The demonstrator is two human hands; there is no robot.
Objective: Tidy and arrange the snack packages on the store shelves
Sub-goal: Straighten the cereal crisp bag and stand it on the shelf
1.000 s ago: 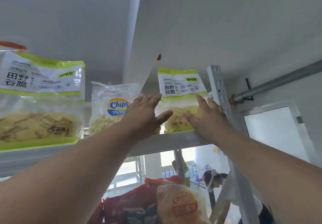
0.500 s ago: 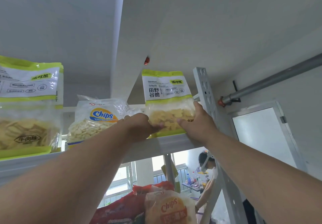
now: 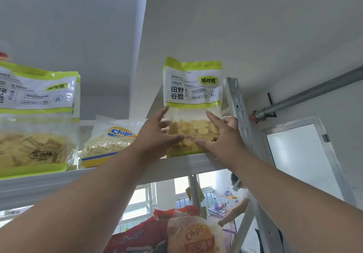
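Fingers of the left hand (image 3: 157,134) are spread and loose, its thumb reaching toward the lower front of the tall green-and-white snack bag with a clear window of yellow crisps (image 3: 193,103); the right hand (image 3: 222,136) mirrors it on the other side, equally splayed, fingertips at the bag's window. Neither hand clasps anything, and whether the fingertips quite touch the film or hover just off it is hard to tell from below. That bag stands upright at the right end of the white metal top shelf (image 3: 110,176), just beside the perforated grey upright post (image 3: 238,111), so this package looks placed and squared. Left of it, a clear pillow bag with a blue-and-yellow Chips logo (image 3: 112,136) slumps backward rather than standing, which likely needs straightening next. Further left, another large green-and-white crisp bag (image 3: 37,119) stands at the shelf edge, facing forward. Below, a red crinkled bag (image 3: 137,237) and an orange Chips bag (image 3: 194,235) sit jumbled and overlapping, apparently still unsorted.
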